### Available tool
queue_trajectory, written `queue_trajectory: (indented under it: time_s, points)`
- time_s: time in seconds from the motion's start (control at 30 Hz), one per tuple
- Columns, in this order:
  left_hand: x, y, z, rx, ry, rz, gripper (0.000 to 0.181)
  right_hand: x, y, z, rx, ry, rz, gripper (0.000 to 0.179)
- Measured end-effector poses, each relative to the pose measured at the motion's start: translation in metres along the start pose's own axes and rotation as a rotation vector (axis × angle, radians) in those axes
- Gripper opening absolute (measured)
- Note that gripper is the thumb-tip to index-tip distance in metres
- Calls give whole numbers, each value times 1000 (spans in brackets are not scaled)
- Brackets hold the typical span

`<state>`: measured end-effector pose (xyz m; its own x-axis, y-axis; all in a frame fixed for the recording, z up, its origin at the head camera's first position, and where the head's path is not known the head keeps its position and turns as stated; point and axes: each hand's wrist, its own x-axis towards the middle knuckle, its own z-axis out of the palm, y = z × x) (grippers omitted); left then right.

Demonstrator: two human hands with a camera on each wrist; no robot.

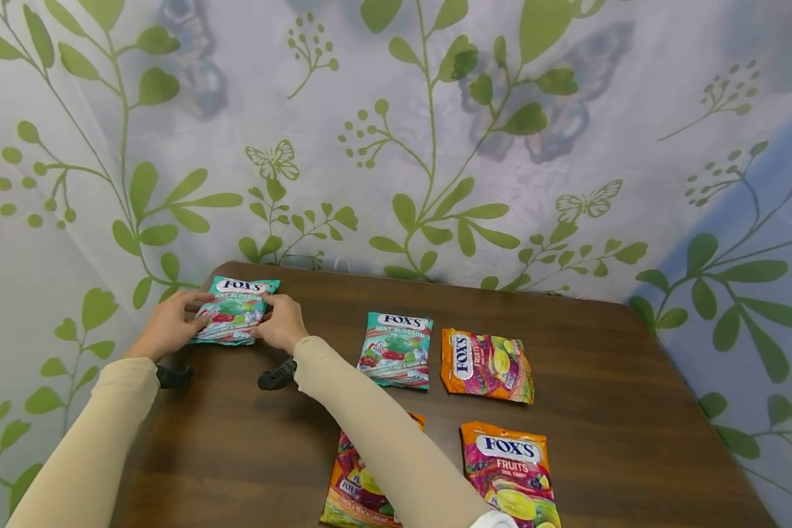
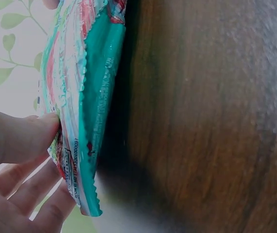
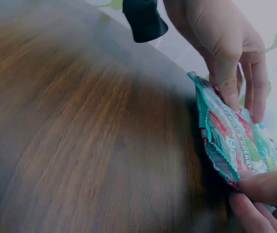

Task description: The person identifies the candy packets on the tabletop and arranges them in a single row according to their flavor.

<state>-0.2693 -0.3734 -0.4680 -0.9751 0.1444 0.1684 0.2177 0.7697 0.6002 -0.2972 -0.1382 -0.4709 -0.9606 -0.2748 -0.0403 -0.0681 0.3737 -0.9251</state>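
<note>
A teal Fox's Mint Blossom candy bag (image 1: 234,312) is at the table's far left corner, between both hands. My left hand (image 1: 174,323) grips its left side; the left wrist view shows the thumb on the bag's printed face and the fingers behind the edge. On the opposite side, my right hand (image 1: 282,321) pinches the bag's edge, thumb on top and fingers beneath in the right wrist view. There the bag (image 3: 240,138) looks tilted, with a dark shadow under its near edge. Whether it fully touches the table is hard to tell.
Another teal Mint Blossom bag (image 1: 396,352) lies mid-table, beside an orange-purple Fruits candy bag (image 1: 488,367) turned sideways. Nearer sits an upright-facing Fruits bag (image 1: 511,469). My right forearm partly covers another Fruits bag (image 1: 356,488). A leaf-patterned curtain (image 1: 343,147) hangs behind the brown table (image 1: 600,411).
</note>
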Motion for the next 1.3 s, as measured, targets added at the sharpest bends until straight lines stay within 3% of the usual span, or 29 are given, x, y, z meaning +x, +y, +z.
queue_trajectory:
  time_s: [0.23,0.43,0.73,0.97,1.17,1.3]
  points:
    - [-1,2,-2,3,-20,-29,43,0,-1,0,-69,-16,-20,75]
    - [3,8,-2,17,-13,-6,42,0,0,-3,-145,9,-44,71]
    - [0,11,-5,44,-5,-21,40,-4,0,-6,-168,-18,-90,70]
    - [-1,24,-4,77,11,5,36,-14,-2,-12,-167,12,-119,67]
    - [-1,40,-1,111,64,58,35,-33,-2,-25,-142,-9,-142,62]
    - [-3,56,0,88,61,71,39,-47,-3,-39,-127,-36,-180,57]
